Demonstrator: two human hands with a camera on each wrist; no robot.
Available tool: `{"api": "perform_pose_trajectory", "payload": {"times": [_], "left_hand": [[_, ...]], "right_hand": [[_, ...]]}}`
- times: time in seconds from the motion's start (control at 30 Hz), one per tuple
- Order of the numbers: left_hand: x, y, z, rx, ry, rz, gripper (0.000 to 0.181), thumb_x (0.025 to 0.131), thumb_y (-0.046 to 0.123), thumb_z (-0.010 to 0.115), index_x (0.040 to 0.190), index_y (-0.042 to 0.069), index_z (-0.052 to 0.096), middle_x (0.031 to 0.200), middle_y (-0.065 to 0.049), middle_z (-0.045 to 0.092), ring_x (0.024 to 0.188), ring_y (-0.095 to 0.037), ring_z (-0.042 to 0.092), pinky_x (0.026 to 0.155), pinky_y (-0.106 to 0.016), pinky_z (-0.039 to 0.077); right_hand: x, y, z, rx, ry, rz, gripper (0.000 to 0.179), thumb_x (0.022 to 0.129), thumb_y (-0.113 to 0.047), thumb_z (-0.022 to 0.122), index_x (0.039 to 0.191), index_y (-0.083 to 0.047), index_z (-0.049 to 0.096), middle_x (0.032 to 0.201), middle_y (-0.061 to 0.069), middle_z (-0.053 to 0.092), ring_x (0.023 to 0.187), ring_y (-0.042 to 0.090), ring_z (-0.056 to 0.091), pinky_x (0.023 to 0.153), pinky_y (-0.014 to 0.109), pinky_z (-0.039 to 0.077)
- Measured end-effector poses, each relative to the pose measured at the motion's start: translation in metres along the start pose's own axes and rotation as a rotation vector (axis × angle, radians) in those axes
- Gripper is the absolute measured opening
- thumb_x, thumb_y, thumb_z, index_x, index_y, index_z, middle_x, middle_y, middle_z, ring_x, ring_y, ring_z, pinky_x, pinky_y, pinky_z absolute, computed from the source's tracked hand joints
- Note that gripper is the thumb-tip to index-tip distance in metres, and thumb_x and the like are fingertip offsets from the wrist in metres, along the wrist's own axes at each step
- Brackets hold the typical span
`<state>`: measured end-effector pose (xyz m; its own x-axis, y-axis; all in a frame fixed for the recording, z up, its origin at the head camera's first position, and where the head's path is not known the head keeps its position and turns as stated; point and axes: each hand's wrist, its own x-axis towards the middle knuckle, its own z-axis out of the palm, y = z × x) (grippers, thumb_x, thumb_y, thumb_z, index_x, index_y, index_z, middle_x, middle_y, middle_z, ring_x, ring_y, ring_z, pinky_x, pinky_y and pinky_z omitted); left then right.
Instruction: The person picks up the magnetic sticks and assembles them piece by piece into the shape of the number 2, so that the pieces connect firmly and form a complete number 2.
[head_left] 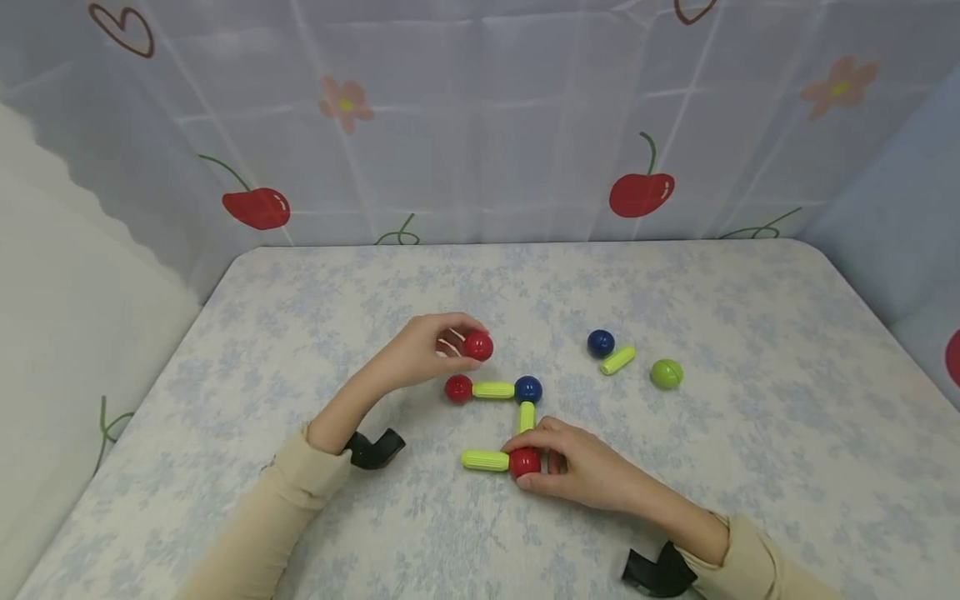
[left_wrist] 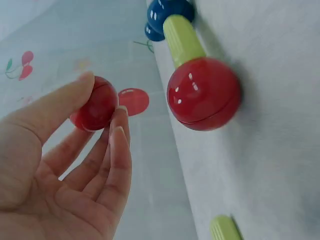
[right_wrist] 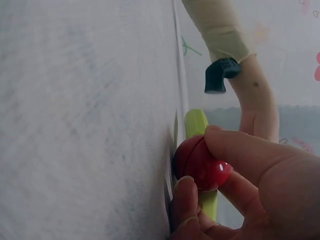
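My left hand [head_left: 423, 350] pinches a loose red ball [head_left: 478, 346] between thumb and fingertips, held above the table behind a joined chain of balls and rods. That chain begins with a red ball [head_left: 458, 389] at the left, then a yellow-green rod [head_left: 493, 390], a blue ball [head_left: 528, 390] and a second rod [head_left: 527, 416] coming toward me. At the near corner my right hand [head_left: 588, 467] grips another red ball [head_left: 524, 463] with thumb and fingers. From it a third rod [head_left: 484, 461] points left, its far end bare.
On the right of the table lie a blue ball [head_left: 601, 343], a yellow-green rod [head_left: 618, 360] close by it, and a green ball [head_left: 667, 374]. Black wrist-worn devices [head_left: 377, 449] sit at both sleeves. A curtain printed with cherries [head_left: 641, 195] hangs behind the table.
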<state>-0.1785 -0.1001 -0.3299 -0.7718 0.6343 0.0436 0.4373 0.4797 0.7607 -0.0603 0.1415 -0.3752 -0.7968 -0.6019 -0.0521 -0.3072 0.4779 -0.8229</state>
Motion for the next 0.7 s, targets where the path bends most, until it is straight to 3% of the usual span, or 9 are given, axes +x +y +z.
{"api": "perform_pose_trajectory", "payload": {"times": [0.17,0.33,0.7], "left_hand": [[-0.038,-0.007,0.0,-0.072,-0.078,0.019,0.035,0.079,0.007,0.076,0.112,0.009,0.062,0.104,0.002,0.062,0.093,-0.013,0.058,0.077,-0.028,0.05],[-0.063,-0.015,0.004,-0.076,-0.159,-0.005,0.034,0.079,0.012,0.077,0.109,0.014,0.061,0.103,0.005,0.061,0.094,-0.013,0.057,0.078,-0.03,0.049],[-0.077,-0.028,0.017,-0.088,-0.278,0.045,0.033,0.077,0.018,0.079,0.106,0.016,0.064,0.087,0.008,0.058,0.076,-0.015,0.054,0.066,-0.028,0.046]], "right_hand": [[0.001,0.0,-0.001,-0.01,-0.003,0.006,0.033,0.086,-0.032,0.069,0.117,-0.021,0.064,0.091,-0.006,0.052,0.069,0.009,0.049,0.059,0.025,0.045],[0.002,0.0,-0.001,-0.013,0.001,0.007,0.032,0.086,-0.032,0.069,0.116,-0.022,0.064,0.092,-0.006,0.052,0.069,0.009,0.049,0.059,0.025,0.044],[0.0,0.001,0.0,0.0,0.002,0.004,0.032,0.086,-0.032,0.068,0.117,-0.021,0.064,0.091,-0.005,0.051,0.069,0.009,0.049,0.058,0.025,0.044]]}}
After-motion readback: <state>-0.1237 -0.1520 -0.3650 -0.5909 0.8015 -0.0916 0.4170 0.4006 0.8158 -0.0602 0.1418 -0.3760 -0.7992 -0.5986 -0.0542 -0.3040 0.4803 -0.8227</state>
